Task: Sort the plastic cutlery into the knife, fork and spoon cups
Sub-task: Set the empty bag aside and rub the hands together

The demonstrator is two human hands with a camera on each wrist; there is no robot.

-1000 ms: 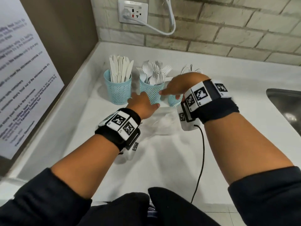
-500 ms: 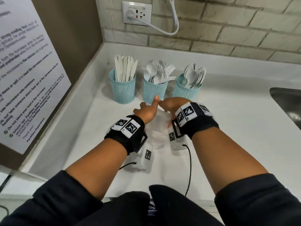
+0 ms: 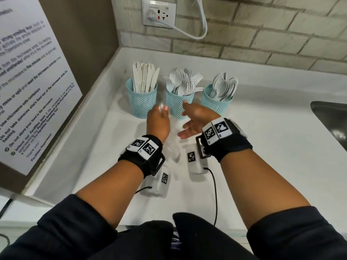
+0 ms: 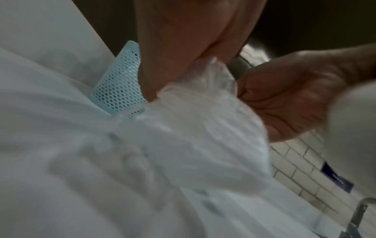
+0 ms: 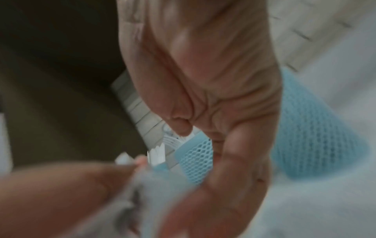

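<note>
Risk of tipping the fork cup while handling a clear plastic bag

Head view: left hand (image 3: pixel 158 121) pinches the clear plastic bag (image 3: pixel 173 147) on the table (image 3: pixel 262 147); right hand (image 3: pixel 195 121) is spread, holding nothing, just before the fork cup (image 3: pixel 179 104), between knife cup (image 3: pixel 141 100) and spoon cup (image 3: pixel 216 103). Left wrist view: fingers bunch the bag's neck; a tug could drag it into the cups. Right wrist view: blurred, palm empty.

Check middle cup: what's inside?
The middle cup holds white plastic forks, tines up, and at least one spoon bowl shows among them. The handles and the cup's bottom are hidden by the mesh wall.
</note>
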